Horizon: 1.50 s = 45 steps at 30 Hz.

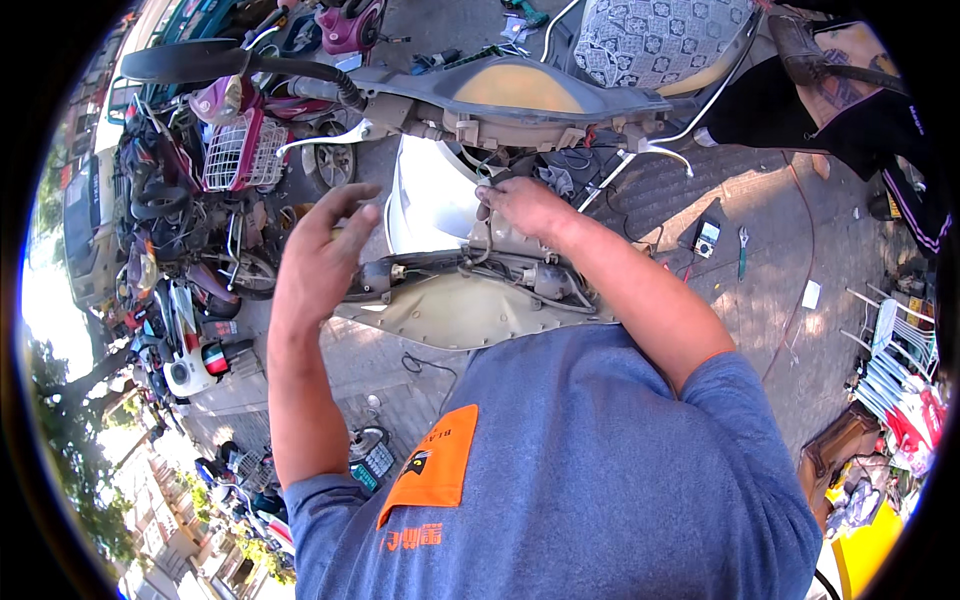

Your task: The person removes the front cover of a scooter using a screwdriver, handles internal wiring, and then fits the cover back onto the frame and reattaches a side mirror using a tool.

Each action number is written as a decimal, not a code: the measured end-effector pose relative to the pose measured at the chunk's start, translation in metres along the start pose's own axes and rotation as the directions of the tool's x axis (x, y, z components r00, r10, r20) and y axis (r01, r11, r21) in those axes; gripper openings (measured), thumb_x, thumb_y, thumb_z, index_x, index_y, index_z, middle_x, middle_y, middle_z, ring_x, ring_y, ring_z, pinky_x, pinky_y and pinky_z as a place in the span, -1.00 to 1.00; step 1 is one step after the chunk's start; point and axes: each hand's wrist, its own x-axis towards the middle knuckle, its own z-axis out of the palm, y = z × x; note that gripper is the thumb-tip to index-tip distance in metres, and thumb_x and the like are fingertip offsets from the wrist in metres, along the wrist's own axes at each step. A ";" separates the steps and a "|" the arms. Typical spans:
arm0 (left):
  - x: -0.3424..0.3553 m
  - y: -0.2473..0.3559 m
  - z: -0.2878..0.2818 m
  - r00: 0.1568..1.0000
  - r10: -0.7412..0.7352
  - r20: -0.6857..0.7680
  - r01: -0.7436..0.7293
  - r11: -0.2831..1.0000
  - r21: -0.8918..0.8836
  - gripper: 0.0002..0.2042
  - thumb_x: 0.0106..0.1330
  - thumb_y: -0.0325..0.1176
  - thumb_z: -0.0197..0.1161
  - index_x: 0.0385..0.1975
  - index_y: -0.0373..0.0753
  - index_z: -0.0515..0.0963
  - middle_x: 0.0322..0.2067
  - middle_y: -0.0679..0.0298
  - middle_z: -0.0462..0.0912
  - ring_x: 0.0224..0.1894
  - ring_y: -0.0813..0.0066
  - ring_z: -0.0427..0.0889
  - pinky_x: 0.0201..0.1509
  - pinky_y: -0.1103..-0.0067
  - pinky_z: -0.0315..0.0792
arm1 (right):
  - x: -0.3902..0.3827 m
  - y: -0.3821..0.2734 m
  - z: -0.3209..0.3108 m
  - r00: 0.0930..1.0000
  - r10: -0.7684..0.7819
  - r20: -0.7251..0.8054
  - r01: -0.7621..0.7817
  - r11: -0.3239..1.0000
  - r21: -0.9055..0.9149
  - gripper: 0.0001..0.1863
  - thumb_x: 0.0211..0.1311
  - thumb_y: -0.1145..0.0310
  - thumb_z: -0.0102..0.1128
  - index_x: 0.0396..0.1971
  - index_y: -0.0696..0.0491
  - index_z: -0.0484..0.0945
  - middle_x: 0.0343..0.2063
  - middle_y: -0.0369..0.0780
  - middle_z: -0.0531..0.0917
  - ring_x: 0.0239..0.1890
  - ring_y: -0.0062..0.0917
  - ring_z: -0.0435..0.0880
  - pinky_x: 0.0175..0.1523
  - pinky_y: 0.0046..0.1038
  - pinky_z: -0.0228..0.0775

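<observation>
Blue shirt closest: apparently pinching thin cable with right hand just beyond cream panel, cable's long axis back toward panel's middle, left hand loosely spread, farther off, beyond panel's left end.

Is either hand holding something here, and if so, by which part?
The right hand has its fingers at thin wiring; whether and where they grip it is too small to tell. The left hand is open, holding nothing.
</observation>
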 end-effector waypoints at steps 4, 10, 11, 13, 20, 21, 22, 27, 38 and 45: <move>-0.072 -0.065 -0.056 0.951 -0.107 -0.291 0.030 0.966 -0.259 -0.63 0.59 -0.28 0.15 0.27 -0.32 0.55 -0.20 0.28 0.71 -0.63 0.80 0.33 -0.59 0.79 0.22 | -0.010 -0.015 -0.003 0.997 0.050 0.053 -0.050 0.999 -0.013 -0.56 0.56 0.02 0.13 -0.27 0.05 0.82 -0.20 -0.11 0.78 -0.19 -0.37 0.68 -0.07 -0.26 0.50; -0.105 -0.202 0.010 0.963 -0.269 -0.037 0.168 0.697 -0.697 -0.24 0.30 -0.27 0.47 0.49 -0.20 0.27 -0.24 0.31 0.60 -0.48 0.68 0.46 -0.57 0.72 0.35 | -0.012 0.005 -0.012 0.995 -0.062 0.080 0.069 0.993 -0.094 -0.58 0.56 0.07 0.12 0.12 0.07 0.68 -0.10 -0.06 0.77 -0.03 -0.32 0.70 0.11 -0.29 0.49; -0.104 -0.216 0.030 0.968 -0.252 0.002 0.164 0.626 -0.762 -0.26 0.27 -0.28 0.50 0.44 -0.17 0.31 -0.28 0.34 0.57 -0.45 0.64 0.49 -0.56 0.70 0.37 | -0.020 0.000 -0.015 0.994 -0.092 0.066 0.098 0.989 -0.106 -0.52 0.55 0.09 0.11 0.26 0.08 0.55 0.00 -0.03 0.73 0.08 -0.23 0.70 0.19 -0.21 0.49; -0.095 -0.251 0.061 0.972 -0.215 0.092 0.186 0.470 -0.863 -0.36 0.20 -0.31 0.57 0.27 -0.13 0.41 -0.30 0.37 0.57 -0.39 0.56 0.54 -0.54 0.61 0.42 | -0.043 -0.001 -0.024 0.968 -0.244 -0.064 0.199 0.896 -0.398 -0.52 0.55 0.09 0.10 0.29 0.08 0.53 0.04 -0.02 0.72 0.12 -0.12 0.69 0.22 -0.15 0.48; -0.065 -0.306 0.077 0.996 -0.093 0.011 0.050 0.433 -0.900 -0.24 0.13 -0.28 0.63 0.33 -0.18 0.37 -0.13 0.31 0.65 -0.33 0.54 0.61 -0.46 0.61 0.48 | -0.123 -0.013 -0.096 0.921 0.329 0.209 -0.240 0.901 -0.362 -0.43 0.61 0.08 0.05 0.47 0.00 0.32 0.16 -0.13 0.66 0.19 -0.32 0.66 0.28 -0.29 0.52; -0.063 -0.307 0.077 0.996 -0.086 0.012 0.048 0.428 -0.903 -0.22 0.12 -0.26 0.63 0.34 -0.19 0.36 -0.11 0.31 0.65 -0.32 0.54 0.62 -0.45 0.61 0.49 | -0.133 -0.008 -0.098 0.878 0.394 0.273 -0.357 0.917 -0.178 -0.44 0.63 0.10 0.04 0.49 -0.03 0.31 0.16 -0.15 0.65 0.18 -0.39 0.66 0.29 -0.34 0.54; -0.061 -0.307 0.076 0.997 -0.079 0.013 0.046 0.423 -0.905 -0.20 0.11 -0.24 0.64 0.36 -0.19 0.36 -0.10 0.30 0.65 -0.31 0.54 0.62 -0.44 0.62 0.49 | -0.141 0.003 -0.093 0.916 0.311 0.254 -0.308 0.950 -0.054 -0.47 0.65 0.12 0.02 0.47 0.00 0.34 0.09 -0.19 0.66 0.09 -0.47 0.65 0.23 -0.39 0.55; -0.043 -0.277 0.074 0.997 -0.022 -0.072 -0.057 0.388 -0.920 -0.29 0.19 -0.19 0.61 0.31 -0.13 0.38 -0.11 0.33 0.67 -0.29 0.57 0.65 -0.45 0.65 0.53 | -0.155 0.058 -0.072 0.980 0.154 0.123 -0.189 0.906 0.378 -0.59 0.70 0.17 -0.05 0.30 0.11 0.46 -0.09 -0.26 0.66 -0.07 -0.59 0.66 0.14 -0.44 0.58; 0.014 -0.129 0.068 0.961 -0.090 -0.263 -0.191 0.473 -0.860 -0.39 0.52 0.02 0.30 0.42 -0.05 0.23 -0.24 0.41 0.56 -0.39 0.68 0.56 -0.50 0.70 0.42 | -0.163 0.070 -0.088 0.985 -0.121 -0.120 0.166 0.511 0.844 -0.21 0.58 -0.21 -0.03 0.50 0.12 0.27 0.39 -0.19 0.50 0.38 -0.38 0.49 0.39 -0.30 0.31; 0.025 -0.076 0.086 0.918 -0.265 -0.294 -0.063 0.635 -0.770 -0.32 0.42 0.22 0.33 0.40 -0.02 0.33 -0.18 0.42 0.47 -0.36 0.62 0.48 -0.45 0.66 0.36 | -0.171 0.101 -0.097 0.943 -0.237 -0.234 0.330 0.576 0.748 -0.02 0.40 -0.37 0.17 0.55 0.05 0.21 0.43 -0.23 0.42 0.46 -0.36 0.35 0.48 -0.11 0.16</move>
